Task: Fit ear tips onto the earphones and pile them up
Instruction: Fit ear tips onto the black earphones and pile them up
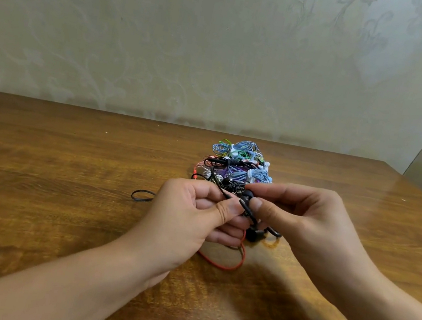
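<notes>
A black earbud (244, 203) is being pinched by the left hand (194, 221) just in front of the pile of earphones (239, 164) on the table (61, 191). A black ear tip (248, 194) is being pressed on, apparently, by the curled thumb and fingers of the right hand (302, 224). Seating is being judged incomplete; a firm, square push is being called for next. The red cable (229, 266) is being left trailing below.
</notes>
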